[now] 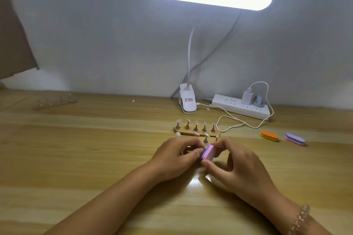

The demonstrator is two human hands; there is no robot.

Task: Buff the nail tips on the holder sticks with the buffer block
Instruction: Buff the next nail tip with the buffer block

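Pinching buffer block (208, 152) lengthwise, right hand (242, 164); long axis points away.

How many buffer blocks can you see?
3: pink-and-purple block in the right hand, orange block on the table farther right, purple block right of that.

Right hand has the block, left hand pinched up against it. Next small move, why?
Probably a short stroke of the buffer block across whatever the left hand pinches: the right hand grips the block between thumb and fingers, and its edge meets the left fingertips. The pinched piece is hidden, likely a holder stick with its tip.
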